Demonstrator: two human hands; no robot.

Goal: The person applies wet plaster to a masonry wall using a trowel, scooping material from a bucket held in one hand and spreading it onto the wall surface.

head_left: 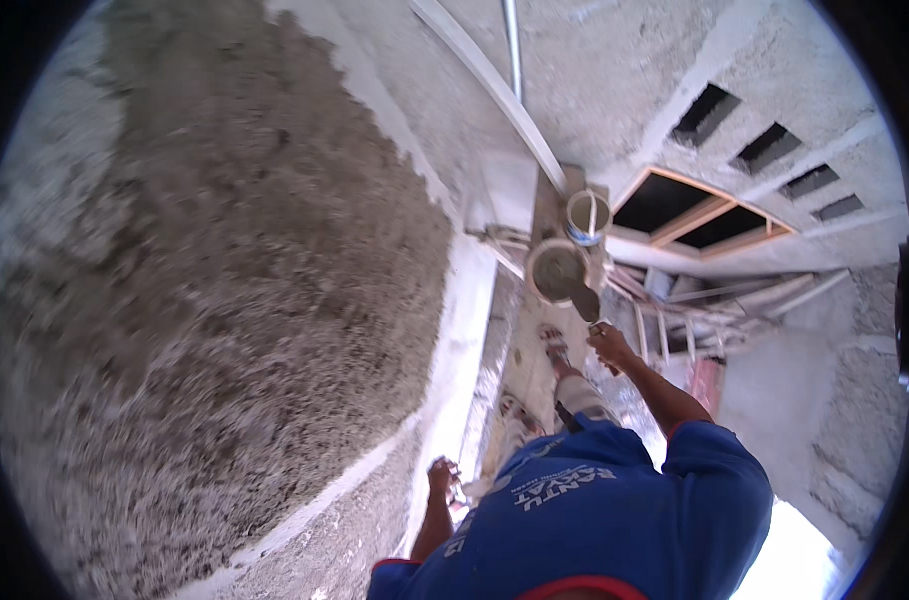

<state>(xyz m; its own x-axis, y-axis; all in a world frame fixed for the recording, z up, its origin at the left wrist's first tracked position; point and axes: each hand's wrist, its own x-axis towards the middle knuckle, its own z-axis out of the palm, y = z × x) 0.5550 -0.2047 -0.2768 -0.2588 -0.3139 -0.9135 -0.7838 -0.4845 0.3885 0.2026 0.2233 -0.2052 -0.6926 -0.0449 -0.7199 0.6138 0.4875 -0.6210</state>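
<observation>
One mortar-filled bucket [532, 285] stands on the plank [528, 372], just beside a pale bucket [583, 238]. Your right hand [613, 347] has its grip clamped on the trowel [587, 303], the blade overlapping the mortar-filled bucket's near rim. Your left hand [442, 475] hangs near the plastered wall [275, 260], its grip too small to tell.

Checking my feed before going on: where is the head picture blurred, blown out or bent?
Head view: the dark plaster at left smears with blur; glare whites out a bright patch lower right; the pale batten bows, likely fisheye distortion; the right hand and trowel are readable.
</observation>
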